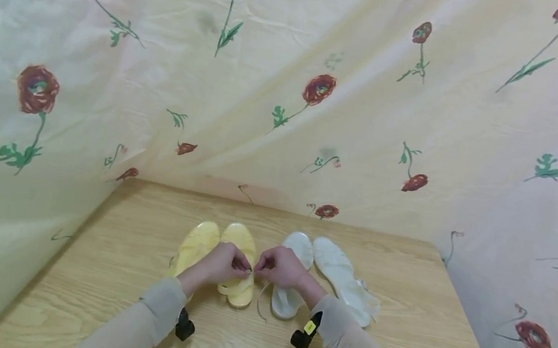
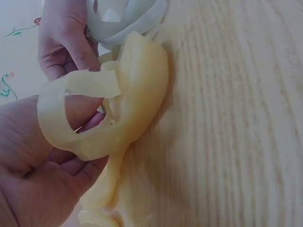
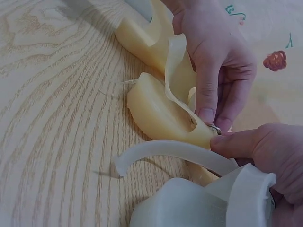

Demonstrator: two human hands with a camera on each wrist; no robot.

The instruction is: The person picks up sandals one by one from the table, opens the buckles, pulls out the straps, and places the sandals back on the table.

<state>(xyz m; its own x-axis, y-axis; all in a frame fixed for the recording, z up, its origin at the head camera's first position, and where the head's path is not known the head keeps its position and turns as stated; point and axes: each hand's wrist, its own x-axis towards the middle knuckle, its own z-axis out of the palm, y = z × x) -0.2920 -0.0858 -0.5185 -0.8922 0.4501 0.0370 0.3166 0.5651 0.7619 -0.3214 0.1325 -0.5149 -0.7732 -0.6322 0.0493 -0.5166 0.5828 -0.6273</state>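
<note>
Two yellow sandals stand side by side, the left one [image 1: 202, 235] and the right one [image 1: 240, 298]. At the right yellow sandal, my left hand [image 1: 221, 261] pinches the ankle strap by a small metal buckle [image 3: 215, 128]. My right hand [image 1: 285, 266] meets it there, thumb and forefinger pinching at the buckle; the strap's end is hidden by the fingers. A loop of the yellow strap [image 2: 49, 111] stands in front of the left fingers in the left wrist view. Below my right wrist lies a whitish sandal [image 1: 284, 307], its loose strap [image 3: 175, 149] sticking out.
Another whitish sandal [image 1: 338, 267] lies at the right, angled outward with its strap spread. All the sandals rest on a wood-grain tabletop [image 1: 127, 284]. Flower-printed cloth [image 1: 247, 101] hangs behind and along both sides.
</note>
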